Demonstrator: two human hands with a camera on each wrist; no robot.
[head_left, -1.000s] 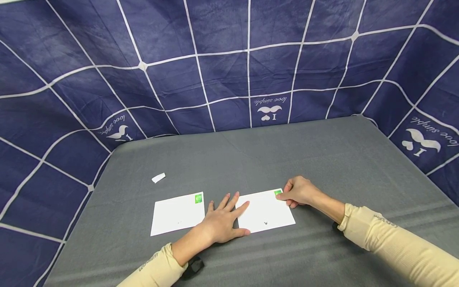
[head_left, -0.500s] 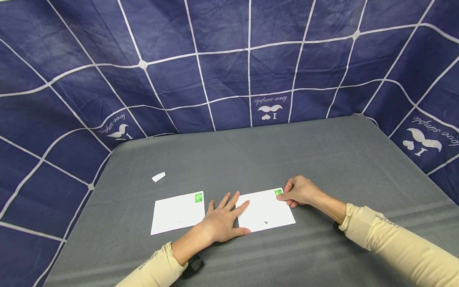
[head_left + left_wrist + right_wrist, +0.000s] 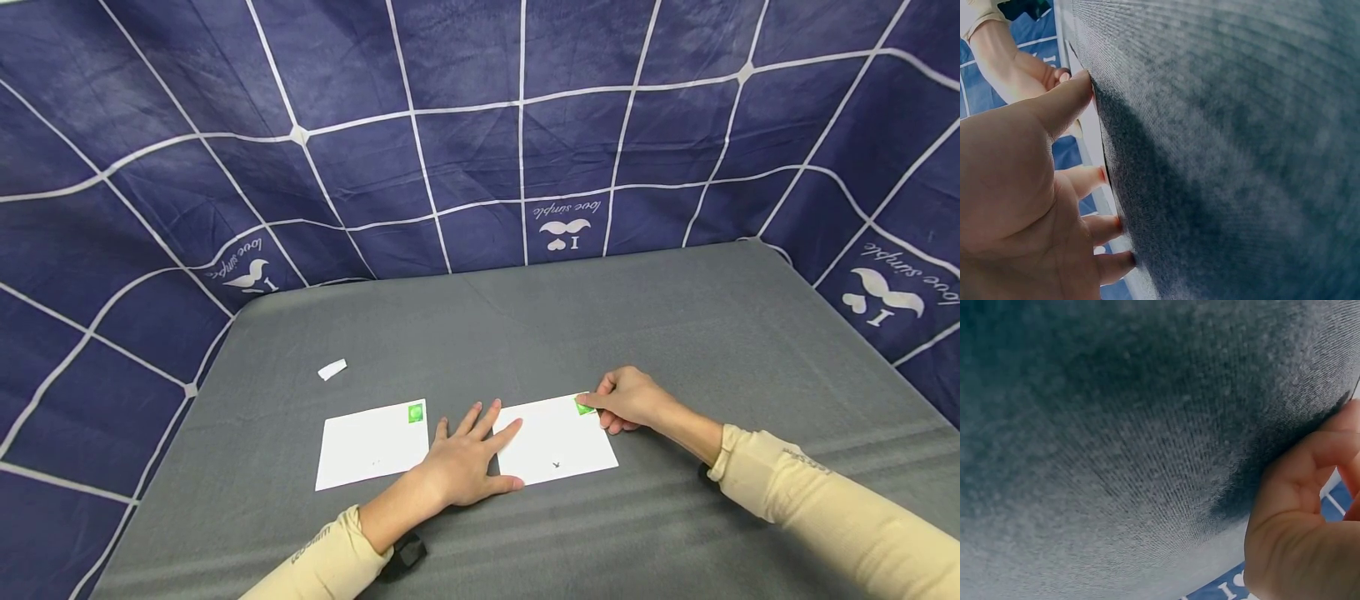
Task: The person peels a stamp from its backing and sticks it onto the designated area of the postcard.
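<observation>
Two white envelopes lie side by side in the head view, each with a green stamp at its upper right corner. My left hand (image 3: 465, 462) is spread flat between them, its thumb and index finger resting on the right envelope (image 3: 540, 442) along its left edge. At that envelope's far right corner my right hand (image 3: 630, 398) holds the small green stamp (image 3: 582, 408), thumb on top and the other fingers curled at the envelope's edge. The hand partly hides this stamp. The left envelope (image 3: 367, 450) lies beside the left hand's fingers, its own stamp (image 3: 416, 412) fully visible.
A small white scrap (image 3: 332, 369) lies beyond the left envelope. Grey cloth (image 3: 480, 325) covers the table. Blue curtains (image 3: 465, 150) with white lines stand behind and at both sides.
The right thumb has shifted a little farther up across the stamp, uncovering its lower part. My left hand and both envelopes have stayed in place.
</observation>
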